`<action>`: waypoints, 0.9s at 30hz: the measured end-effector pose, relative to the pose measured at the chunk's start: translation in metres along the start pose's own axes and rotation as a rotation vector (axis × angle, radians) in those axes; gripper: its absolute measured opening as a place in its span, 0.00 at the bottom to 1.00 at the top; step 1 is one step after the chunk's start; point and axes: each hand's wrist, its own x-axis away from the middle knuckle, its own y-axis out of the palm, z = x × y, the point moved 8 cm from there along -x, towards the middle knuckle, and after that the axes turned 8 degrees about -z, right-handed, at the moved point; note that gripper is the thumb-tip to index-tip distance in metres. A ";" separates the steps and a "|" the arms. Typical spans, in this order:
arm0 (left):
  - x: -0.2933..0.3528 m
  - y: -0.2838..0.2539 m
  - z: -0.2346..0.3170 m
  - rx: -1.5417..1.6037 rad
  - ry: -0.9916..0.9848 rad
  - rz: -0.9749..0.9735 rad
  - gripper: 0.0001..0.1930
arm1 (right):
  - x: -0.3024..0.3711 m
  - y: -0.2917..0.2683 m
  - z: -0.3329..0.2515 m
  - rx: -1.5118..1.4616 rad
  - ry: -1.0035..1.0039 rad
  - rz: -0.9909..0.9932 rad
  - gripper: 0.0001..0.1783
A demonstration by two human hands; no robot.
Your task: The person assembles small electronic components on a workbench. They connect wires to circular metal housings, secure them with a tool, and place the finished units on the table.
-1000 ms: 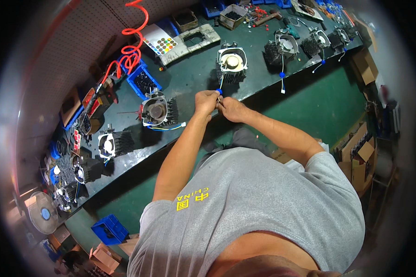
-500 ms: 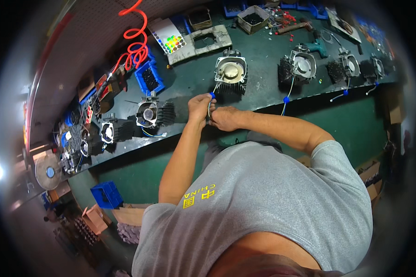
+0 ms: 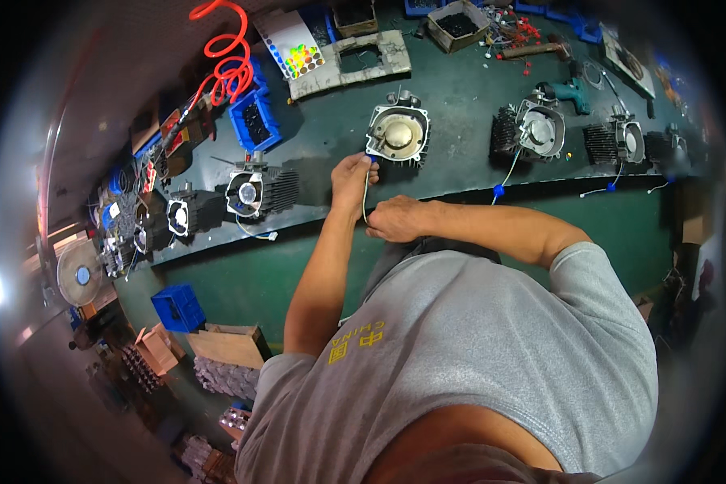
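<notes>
Finned metal housing (image 3: 398, 137) is set open face up near the tabletop (image 3: 323, 129) front edge, probably so its cable (image 3: 365, 196) can be reached. Blue bead (image 3: 373, 158) is pinched in left hand (image 3: 352, 181) fingers; cable is gripped in curled right hand (image 3: 399, 219) fingers beyond the edge, likely for tension, end hidden. Sideways room is left before left neighbour housing (image 3: 248, 194) and right neighbour housing (image 3: 540, 131).
</notes>
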 end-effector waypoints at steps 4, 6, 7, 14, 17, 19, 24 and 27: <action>0.000 -0.001 -0.002 0.054 0.056 -0.026 0.17 | 0.041 -0.055 0.011 -0.110 0.148 0.075 0.30; -0.004 -0.003 -0.009 0.082 0.082 -0.068 0.16 | 0.069 -0.103 0.042 -0.301 0.219 0.569 0.29; 0.000 -0.005 -0.010 0.077 0.074 -0.051 0.16 | 0.083 -0.131 0.048 -0.246 0.223 0.789 0.26; 0.007 -0.002 -0.002 0.001 0.079 0.019 0.14 | 0.051 -0.164 0.134 -0.045 0.136 1.103 0.27; 0.008 -0.007 -0.009 0.032 0.076 0.027 0.11 | 0.032 -0.158 0.148 -0.159 0.114 0.998 0.25; 0.011 -0.003 -0.007 0.057 0.110 0.024 0.09 | 0.033 -0.159 0.146 -0.180 0.076 1.023 0.25; 0.008 0.007 -0.003 0.090 0.116 -0.079 0.03 | 0.031 -0.159 0.145 -0.203 0.026 0.977 0.24; 0.005 0.008 -0.008 0.287 0.033 -0.126 0.03 | 0.031 -0.163 0.150 -0.216 0.021 0.984 0.24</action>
